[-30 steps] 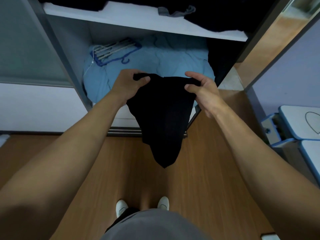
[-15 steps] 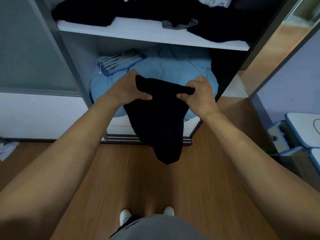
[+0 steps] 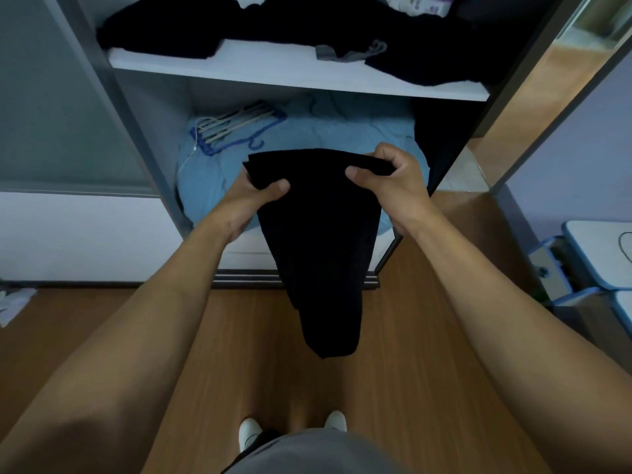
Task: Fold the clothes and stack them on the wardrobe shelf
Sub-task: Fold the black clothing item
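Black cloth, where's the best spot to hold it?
Hold the black cloth at the two ends of its straight top edge, one from each side, as the left hand and right hand pinch it. It hangs flat there, tapering to a free tail, likely easy to fold up.

Below the shelf and in front of it, the left hand and the right hand each pinch a top corner of a black garment, thumbs on the near side. The garment hangs down, narrowing toward the floor. On the shelf lie dark clothes in a loose heap. Under the shelf sits a blue quilt, with hangers on its left part.
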Action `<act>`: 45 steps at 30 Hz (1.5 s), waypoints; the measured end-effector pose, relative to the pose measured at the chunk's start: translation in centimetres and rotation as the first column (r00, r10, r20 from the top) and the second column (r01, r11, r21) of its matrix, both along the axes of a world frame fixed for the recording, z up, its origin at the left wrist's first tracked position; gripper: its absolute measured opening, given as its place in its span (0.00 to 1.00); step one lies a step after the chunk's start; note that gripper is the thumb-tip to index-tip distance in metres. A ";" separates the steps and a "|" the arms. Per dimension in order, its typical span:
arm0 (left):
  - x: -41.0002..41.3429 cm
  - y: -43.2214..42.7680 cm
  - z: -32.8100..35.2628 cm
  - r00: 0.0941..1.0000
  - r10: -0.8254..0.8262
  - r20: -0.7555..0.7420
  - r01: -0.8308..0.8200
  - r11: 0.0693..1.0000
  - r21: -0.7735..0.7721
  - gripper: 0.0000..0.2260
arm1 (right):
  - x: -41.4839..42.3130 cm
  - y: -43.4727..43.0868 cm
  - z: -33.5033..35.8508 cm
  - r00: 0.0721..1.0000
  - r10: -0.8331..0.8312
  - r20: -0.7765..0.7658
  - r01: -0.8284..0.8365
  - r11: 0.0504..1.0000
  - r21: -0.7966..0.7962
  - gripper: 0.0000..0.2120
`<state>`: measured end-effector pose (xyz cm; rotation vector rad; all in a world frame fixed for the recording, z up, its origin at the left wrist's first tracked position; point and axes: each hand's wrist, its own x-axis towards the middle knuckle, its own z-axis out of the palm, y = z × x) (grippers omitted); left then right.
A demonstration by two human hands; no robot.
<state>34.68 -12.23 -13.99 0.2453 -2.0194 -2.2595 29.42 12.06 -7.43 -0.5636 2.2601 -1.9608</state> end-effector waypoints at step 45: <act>2.5 2.3 1.0 0.945 0.184 0.270 -0.222 0.968 0.116 0.05 | 6.3 -0.5 -8.7 0.852 0.043 0.523 0.010 0.995 -0.097 0.15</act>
